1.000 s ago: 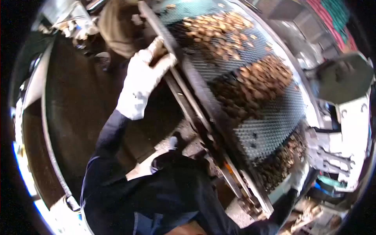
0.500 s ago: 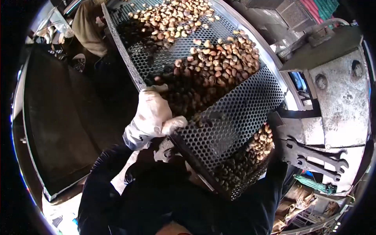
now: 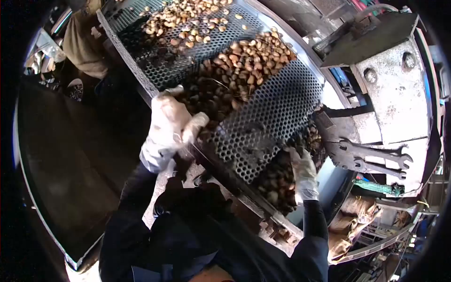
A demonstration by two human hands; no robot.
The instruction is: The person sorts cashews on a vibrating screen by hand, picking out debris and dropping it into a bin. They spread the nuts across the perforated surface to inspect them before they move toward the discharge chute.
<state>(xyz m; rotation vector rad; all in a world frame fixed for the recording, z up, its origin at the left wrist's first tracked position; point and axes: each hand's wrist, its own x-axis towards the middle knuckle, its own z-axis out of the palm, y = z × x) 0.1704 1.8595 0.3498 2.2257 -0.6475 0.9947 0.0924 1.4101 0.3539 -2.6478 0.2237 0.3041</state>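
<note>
My left hand (image 3: 171, 124), in a whitish glove, rests on the near rim of the perforated metal tray (image 3: 272, 105), its fingers bent around the edge. Beside its fingertips lies a heap of brown nuts (image 3: 253, 61). My right hand (image 3: 304, 176), gloved too, is at the lower end of the tray with fingers pointing down into darker nuts (image 3: 277, 185). Whether it holds any nuts is hidden. Paler nuts (image 3: 183, 21) are spread over the tray's upper part. A bare perforated strip separates the brown heap from the nuts at the lower end.
Open-ended wrenches (image 3: 371, 157) lie on a metal surface at the right, near a green cord (image 3: 378, 187). A large dark panel (image 3: 66, 164) fills the left side. A cloth sack (image 3: 84, 44) hangs at the upper left. Brown sacks (image 3: 350, 221) sit at the lower right.
My right hand has come into view over the nuts at the tray's lower end. The tray and my left hand appear further left in the view. My left hand stays on the rim.
</note>
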